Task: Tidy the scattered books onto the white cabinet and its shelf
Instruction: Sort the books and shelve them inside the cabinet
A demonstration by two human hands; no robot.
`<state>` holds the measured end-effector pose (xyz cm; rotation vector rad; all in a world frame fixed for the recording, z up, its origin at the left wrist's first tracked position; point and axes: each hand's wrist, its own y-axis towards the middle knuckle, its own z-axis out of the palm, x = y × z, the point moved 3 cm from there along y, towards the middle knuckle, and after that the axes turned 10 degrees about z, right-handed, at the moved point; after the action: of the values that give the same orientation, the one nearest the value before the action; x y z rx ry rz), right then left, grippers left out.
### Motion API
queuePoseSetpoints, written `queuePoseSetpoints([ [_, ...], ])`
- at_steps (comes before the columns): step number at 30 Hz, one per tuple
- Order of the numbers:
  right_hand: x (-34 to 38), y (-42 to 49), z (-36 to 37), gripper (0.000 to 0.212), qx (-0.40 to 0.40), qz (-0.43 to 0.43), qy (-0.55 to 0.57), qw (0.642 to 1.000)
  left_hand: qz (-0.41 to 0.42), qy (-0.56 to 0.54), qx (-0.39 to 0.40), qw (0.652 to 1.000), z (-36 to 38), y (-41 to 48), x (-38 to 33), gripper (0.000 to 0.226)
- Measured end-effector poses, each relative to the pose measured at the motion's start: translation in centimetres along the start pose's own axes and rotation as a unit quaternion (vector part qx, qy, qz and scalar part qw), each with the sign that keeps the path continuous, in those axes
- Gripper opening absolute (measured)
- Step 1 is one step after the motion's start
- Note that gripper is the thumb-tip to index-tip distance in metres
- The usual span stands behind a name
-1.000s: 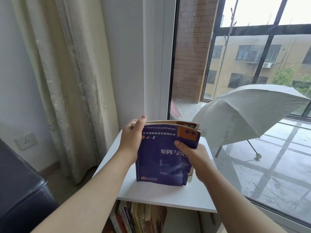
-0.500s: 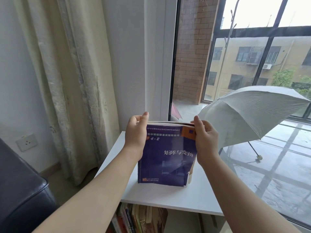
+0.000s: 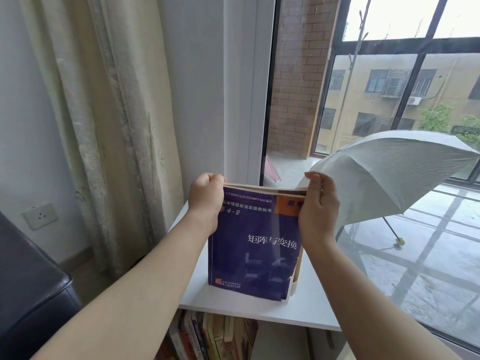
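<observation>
Purple book (image 3: 254, 245) stands on white cabinet (image 3: 306, 307), gripped by left hand (image 3: 206, 197) and right hand (image 3: 318, 209); shelf (image 3: 280, 341) holds books (image 3: 207, 336).

Worktop (image 3: 311, 305) has room R of upright books (image 3: 254, 255); window frame (image 3: 241, 100) close behind. Shelf (image 3: 280, 344) below: shelved books (image 3: 207, 336) pack L, gap R.

Soft daylight from window (image 3: 376, 105), sharp, wide-angle bending

Two bare forearms reach in from 7 and 5 o'clock. Left hand (image 3: 206, 201) grips the books (image 3: 253, 255) at their 11 o'clock corner, right hand (image 3: 318, 211) at 1 o'clock.
</observation>
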<state>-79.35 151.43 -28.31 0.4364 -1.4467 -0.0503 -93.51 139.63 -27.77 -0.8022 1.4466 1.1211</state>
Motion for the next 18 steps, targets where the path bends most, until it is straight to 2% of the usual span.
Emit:
queuePoseSetpoints([
  [5,-2.2,-1.2,0.1,0.02,0.077,0.048,-0.007,0.996,-0.015,-0.034,0.042,0.998,0.5,-0.4,0.0,0.023],
  [8,-2.4,-1.5,0.2,0.029,0.101,0.114,0.069,0.986,-0.047,-0.075,0.087,0.992,0.3,-1.0,1.1,0.036],
  [10,-2.1,-1.4,0.5,0.034,0.129,0.153,0.12,0.973,-0.055,-0.104,0.094,0.989,-0.1,-1.1,1.4,0.034],
  [12,-1.9,-1.1,0.9,0.039,0.136,0.161,0.147,0.967,-0.046,-0.124,0.09,0.987,-0.5,-1.1,1.3,0.027],
  [14,-1.7,-0.7,1.1,0.03,0.12,0.176,0.162,0.963,-0.033,-0.129,0.094,0.987,-0.8,-1.3,1.2,0.023],
  [18,-2.5,-0.5,1.1,0.024,0.12,0.195,0.168,0.959,-0.016,-0.084,0.092,0.992,-0.8,-1.4,1.0,0.03],
])
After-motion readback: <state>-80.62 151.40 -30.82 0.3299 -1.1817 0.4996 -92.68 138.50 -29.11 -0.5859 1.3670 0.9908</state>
